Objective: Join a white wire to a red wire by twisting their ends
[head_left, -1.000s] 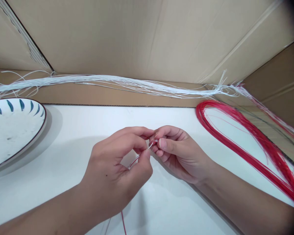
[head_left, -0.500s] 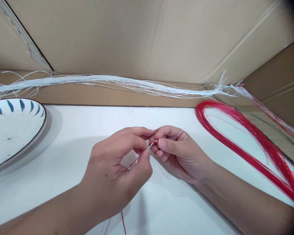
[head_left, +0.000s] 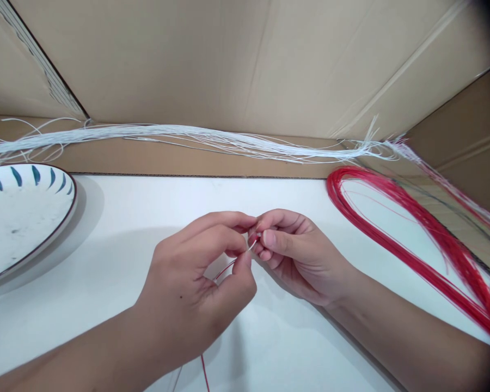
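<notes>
A white strand (head_left: 252, 246), pinched in the fingers of the left hand (head_left: 200, 272), has been nudged slightly toward the right hand (head_left: 300, 247), where a tiny pale item (head_left: 258, 234) is gripped above the bench (head_left: 294, 343); whether contact has been made cannot be told.

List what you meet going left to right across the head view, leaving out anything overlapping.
Plate → left hand → right hand → looped bundle of red string.
</notes>
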`<move>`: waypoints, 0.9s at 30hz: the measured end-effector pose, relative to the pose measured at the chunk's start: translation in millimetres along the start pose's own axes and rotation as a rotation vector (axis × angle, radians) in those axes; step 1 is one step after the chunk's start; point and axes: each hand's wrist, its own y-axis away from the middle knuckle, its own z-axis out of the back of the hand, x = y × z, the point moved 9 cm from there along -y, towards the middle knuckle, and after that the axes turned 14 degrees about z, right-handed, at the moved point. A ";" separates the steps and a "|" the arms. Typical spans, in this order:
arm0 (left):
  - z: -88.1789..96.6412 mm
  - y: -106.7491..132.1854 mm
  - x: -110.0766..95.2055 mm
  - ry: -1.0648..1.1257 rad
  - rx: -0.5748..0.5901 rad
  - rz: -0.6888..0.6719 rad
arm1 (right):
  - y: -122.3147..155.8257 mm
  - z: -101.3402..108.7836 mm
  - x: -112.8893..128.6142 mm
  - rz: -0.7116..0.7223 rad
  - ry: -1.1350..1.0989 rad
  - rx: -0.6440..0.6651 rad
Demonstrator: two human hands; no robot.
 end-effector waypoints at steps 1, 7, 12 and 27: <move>-0.1 -0.2 0.3 -0.003 -0.001 0.004 | -0.2 -0.4 0.0 0.000 0.000 0.002; -0.4 -0.5 -2.3 -0.021 -0.008 -0.009 | -0.9 -1.4 -0.8 -0.005 -0.006 0.007; -0.1 -0.4 -4.2 -0.044 -0.011 -0.018 | -0.3 -1.3 -1.7 -0.007 -0.021 0.016; -1.1 -4.0 13.4 0.065 0.014 0.116 | -1.0 -0.2 2.7 0.092 0.049 0.003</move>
